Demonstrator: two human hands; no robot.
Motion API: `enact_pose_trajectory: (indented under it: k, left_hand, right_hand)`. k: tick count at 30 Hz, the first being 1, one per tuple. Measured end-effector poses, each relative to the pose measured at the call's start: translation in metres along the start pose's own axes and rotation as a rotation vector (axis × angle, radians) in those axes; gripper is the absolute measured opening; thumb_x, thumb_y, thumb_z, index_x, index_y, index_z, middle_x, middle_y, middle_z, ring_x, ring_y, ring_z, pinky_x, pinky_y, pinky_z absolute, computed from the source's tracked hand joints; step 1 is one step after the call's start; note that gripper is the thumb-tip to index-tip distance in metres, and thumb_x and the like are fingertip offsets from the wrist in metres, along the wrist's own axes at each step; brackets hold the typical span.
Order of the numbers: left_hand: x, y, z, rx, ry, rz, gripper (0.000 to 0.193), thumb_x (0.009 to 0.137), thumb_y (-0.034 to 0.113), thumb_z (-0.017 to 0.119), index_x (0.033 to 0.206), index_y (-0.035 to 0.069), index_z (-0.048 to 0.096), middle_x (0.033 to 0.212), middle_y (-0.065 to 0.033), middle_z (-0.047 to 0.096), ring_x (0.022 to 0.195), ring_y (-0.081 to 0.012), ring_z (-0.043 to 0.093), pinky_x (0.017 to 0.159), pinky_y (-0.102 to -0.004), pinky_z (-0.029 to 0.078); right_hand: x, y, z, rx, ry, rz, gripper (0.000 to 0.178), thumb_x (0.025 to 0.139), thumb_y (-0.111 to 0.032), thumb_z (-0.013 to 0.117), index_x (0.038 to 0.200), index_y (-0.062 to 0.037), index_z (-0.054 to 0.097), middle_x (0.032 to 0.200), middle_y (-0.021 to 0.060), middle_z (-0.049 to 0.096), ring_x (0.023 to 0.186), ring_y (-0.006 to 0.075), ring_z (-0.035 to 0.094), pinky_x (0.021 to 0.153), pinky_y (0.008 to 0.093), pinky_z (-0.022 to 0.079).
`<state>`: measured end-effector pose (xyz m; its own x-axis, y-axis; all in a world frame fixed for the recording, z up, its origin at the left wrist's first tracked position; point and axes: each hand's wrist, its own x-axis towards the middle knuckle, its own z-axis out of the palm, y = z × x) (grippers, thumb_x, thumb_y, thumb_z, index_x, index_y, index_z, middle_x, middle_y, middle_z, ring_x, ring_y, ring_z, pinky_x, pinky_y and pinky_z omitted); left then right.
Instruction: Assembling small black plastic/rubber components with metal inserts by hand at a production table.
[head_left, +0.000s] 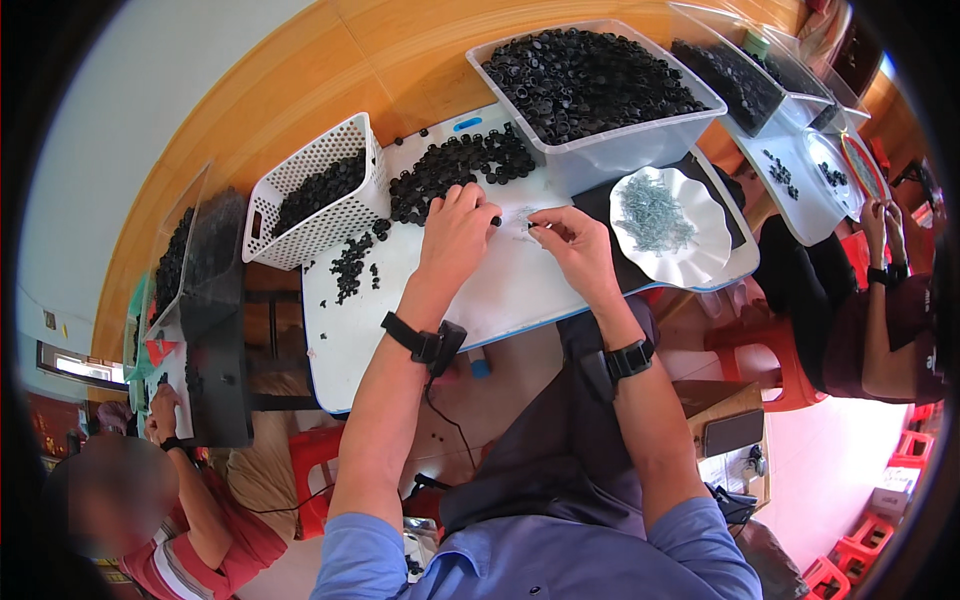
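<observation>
My left hand (456, 232) is closed over the white table, with a small black plastic part (496, 221) held at its fingertips. Just to its right, my right hand (580, 245) pinches a small dark piece (531, 226) between thumb and forefinger; its exact kind is too small to tell. A few thin metal pins (519, 213) lie on the tabletop between the hands. Beyond my left hand spreads a pile of black round plastic parts (430, 178). Right of my right hand, a white scalloped plate (697, 262) bears a heap of thin silvery pins (655, 215).
A large clear bin (620, 140) full of black parts stands at the back, a white perforated basket (315, 215) at the left. The plate rests on a black mat (600, 205). People sit working at tables on both sides. A red stool (775, 355) stands at right.
</observation>
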<state>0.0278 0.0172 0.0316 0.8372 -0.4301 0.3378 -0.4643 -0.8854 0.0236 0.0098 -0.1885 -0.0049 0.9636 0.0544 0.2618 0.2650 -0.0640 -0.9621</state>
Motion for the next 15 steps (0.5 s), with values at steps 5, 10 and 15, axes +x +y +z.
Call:
enact_pose_trajectory:
  k: [5, 10, 15]
  left_hand:
    - [-0.025, 0.026, 0.001, -0.74, 0.074, -0.464, 0.02, 0.093, 0.005, 0.07, 0.112, 0.008, 0.073, 0.1, -0.0055, 0.074, 0.097, -0.0173, 0.068, 0.087, -0.0318, 0.051]
    - [-0.055, 0.035, 0.011, -1.249, 0.067, -0.55, 0.025, 0.101, 0.003, 0.061, 0.126, 0.0, 0.061, 0.106, -0.0112, 0.076, 0.095, -0.0143, 0.069, 0.088, -0.0275, 0.053]
    - [-0.06, 0.031, 0.012, -1.309, -0.017, -0.535, 0.03, 0.101, 0.003, 0.062, 0.131, -0.001, 0.056, 0.111, -0.0112, 0.075, 0.099, -0.0121, 0.066, 0.09, -0.0273, 0.053]
  right_hand:
    - [-0.003, 0.005, -0.005, 0.004, 0.041, -0.013, 0.018, 0.086, -0.006, 0.078, 0.104, -0.0035, 0.077, 0.089, 0.0033, 0.075, 0.069, 0.0079, 0.06, 0.063, 0.0251, 0.049]
    - [-0.011, -0.007, -0.002, -0.1, 0.054, -0.136, 0.016, 0.086, -0.003, 0.078, 0.102, -0.0012, 0.076, 0.085, 0.0022, 0.073, 0.072, 0.0061, 0.063, 0.066, 0.0226, 0.05]
    - [-0.021, -0.015, 0.013, -0.06, 0.044, -0.172, 0.015, 0.086, -0.003, 0.078, 0.1, -0.0021, 0.076, 0.088, 0.0053, 0.074, 0.072, 0.0095, 0.066, 0.064, 0.0237, 0.05]
